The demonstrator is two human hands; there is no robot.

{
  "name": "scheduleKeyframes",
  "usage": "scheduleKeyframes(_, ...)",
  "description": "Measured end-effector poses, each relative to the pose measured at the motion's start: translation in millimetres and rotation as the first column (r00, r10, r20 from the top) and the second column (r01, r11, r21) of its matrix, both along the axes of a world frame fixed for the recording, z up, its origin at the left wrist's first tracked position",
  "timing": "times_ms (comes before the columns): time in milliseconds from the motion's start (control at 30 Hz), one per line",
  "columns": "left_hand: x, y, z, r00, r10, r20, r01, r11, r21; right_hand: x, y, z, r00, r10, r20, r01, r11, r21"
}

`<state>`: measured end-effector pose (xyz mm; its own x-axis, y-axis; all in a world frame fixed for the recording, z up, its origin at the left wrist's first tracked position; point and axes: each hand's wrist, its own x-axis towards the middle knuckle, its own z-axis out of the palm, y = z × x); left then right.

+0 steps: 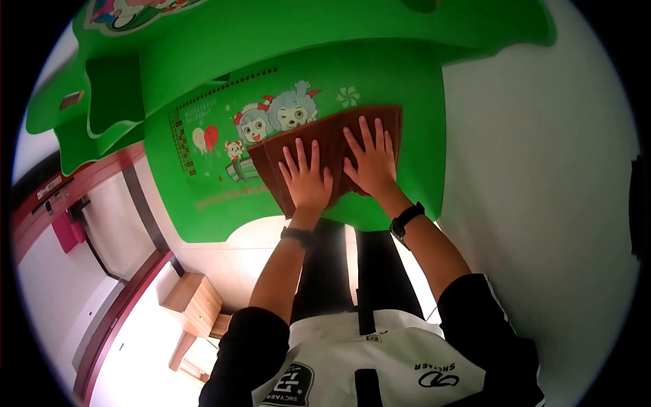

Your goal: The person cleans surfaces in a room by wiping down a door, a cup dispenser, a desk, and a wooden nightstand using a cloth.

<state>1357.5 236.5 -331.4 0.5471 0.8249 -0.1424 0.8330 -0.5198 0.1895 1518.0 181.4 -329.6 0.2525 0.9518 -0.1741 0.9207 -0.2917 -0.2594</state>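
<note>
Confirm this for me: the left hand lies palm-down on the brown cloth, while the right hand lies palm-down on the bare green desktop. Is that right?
Not quite: the right hand isn't on the bare green desktop. The head view shows it palm-down on the brown cloth, as the left hand is.

Room left of the brown sheet (332,146) — raised ledge (271,44) ahead, pale wall (529,169) right.
</note>
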Motion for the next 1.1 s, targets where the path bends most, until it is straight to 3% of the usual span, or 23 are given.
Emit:
scheduleKeyframes(100, 0, 18, 3, 0.997, -0.077, -0.022, 0.076, 0.996, -0.048, 10, 8, 1, 0.999, 0.042, -0.018, -0.043, 0.997, -0.057)
scheduleKeyframes(167, -3, 38, 5, 0.961, -0.275, 0.033, 0.276, 0.96, -0.046, 16, 11, -2, 0.991, 0.118, -0.059, -0.117, 0.993, 0.028)
scheduleKeyframes(300, 3, 77, 5, 0.887, -0.451, 0.098, 0.457, 0.889, -0.037, 32, 32, -3, 0.983, 0.168, -0.074, -0.159, 0.981, 0.113)
scheduleKeyframes(567, 3, 75, 3, 0.884, -0.444, 0.144, 0.445, 0.895, 0.033, 27, 33, -4, 0.988, 0.149, 0.024, -0.151, 0.976, 0.158)
scheduleKeyframes(667, 2, 61, 0, 0.915, -0.372, 0.153, 0.365, 0.928, 0.074, 15, 22, -8, 0.998, 0.046, 0.039, -0.052, 0.983, 0.176)
scheduleKeyframes(767, -8, 31, -2, 0.977, -0.149, 0.15, 0.146, 0.989, 0.033, -14, -2, -2, 0.998, -0.047, 0.036, 0.044, 0.994, 0.097)
scheduleKeyframes(867, -17, 5, -3, 0.993, -0.099, 0.071, 0.098, 0.995, 0.018, -33, -24, -3, 0.994, -0.103, 0.026, 0.101, 0.991, 0.083)
scheduleKeyframes(1000, -24, 8, -2, 0.982, -0.176, 0.074, 0.18, 0.983, -0.047, -26, -18, 0, 0.997, -0.081, 0.02, 0.081, 0.996, 0.028)
scheduleKeyframes(1100, -24, 48, 4, 0.917, -0.375, 0.138, 0.385, 0.922, -0.048, 4, 8, 2, 0.983, 0.179, 0.042, -0.18, 0.983, 0.032)
